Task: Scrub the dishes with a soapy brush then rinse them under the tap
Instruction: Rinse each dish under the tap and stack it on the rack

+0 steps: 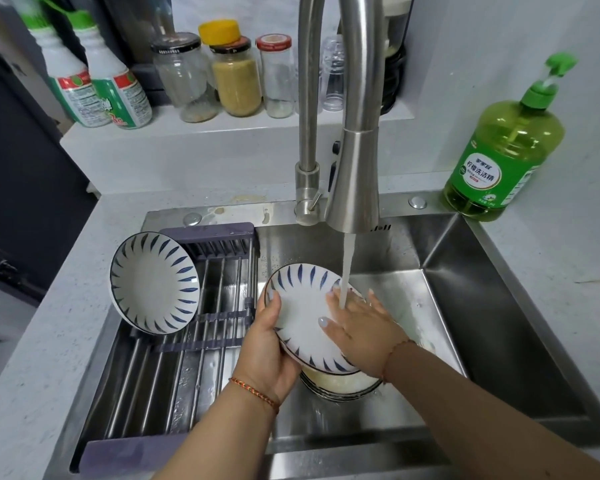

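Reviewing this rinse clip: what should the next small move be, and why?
Probably turn the plate under the water stream so the near rim gets rinsed. The left hand grips its left edge, the right hand lies flat on its face, and water lands only at the far right part.

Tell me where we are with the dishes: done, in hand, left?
Done, apparently: one patterned dish stands propped in the drying rack. In hand: left hand grips a plate under the running water while right hand rubs it. Left: a stack waits below in the sink.
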A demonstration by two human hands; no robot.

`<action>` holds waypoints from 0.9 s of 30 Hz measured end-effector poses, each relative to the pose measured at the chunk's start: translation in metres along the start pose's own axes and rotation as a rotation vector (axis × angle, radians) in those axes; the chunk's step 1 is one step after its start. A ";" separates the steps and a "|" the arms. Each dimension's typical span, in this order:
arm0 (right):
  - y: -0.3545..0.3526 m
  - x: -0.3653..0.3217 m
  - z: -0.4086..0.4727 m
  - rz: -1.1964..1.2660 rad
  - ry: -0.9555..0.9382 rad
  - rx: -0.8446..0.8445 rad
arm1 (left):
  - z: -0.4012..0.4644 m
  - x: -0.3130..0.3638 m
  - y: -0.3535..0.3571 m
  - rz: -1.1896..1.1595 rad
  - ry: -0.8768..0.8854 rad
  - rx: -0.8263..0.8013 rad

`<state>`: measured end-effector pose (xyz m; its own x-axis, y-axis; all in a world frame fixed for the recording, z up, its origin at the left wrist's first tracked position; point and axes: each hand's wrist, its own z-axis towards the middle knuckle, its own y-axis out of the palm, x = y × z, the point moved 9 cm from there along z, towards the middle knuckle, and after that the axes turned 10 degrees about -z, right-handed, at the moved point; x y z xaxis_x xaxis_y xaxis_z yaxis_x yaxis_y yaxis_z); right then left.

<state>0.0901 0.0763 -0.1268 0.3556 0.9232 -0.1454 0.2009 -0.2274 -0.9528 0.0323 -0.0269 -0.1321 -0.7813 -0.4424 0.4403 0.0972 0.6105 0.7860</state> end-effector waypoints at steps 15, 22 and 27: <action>-0.035 -0.059 -0.061 0.440 -0.214 0.122 | -0.001 0.008 0.000 0.046 0.092 0.101; -0.032 -0.045 -0.062 0.244 -0.136 0.377 | -0.007 0.016 0.022 0.203 0.090 0.109; -0.034 -0.030 -0.061 0.586 0.070 0.366 | -0.021 0.024 0.031 0.363 0.051 0.201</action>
<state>0.1277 0.0373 -0.0737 0.3719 0.6551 -0.6577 -0.3586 -0.5521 -0.7527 0.0294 -0.0322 -0.0877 -0.6867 -0.2035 0.6979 0.2344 0.8468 0.4775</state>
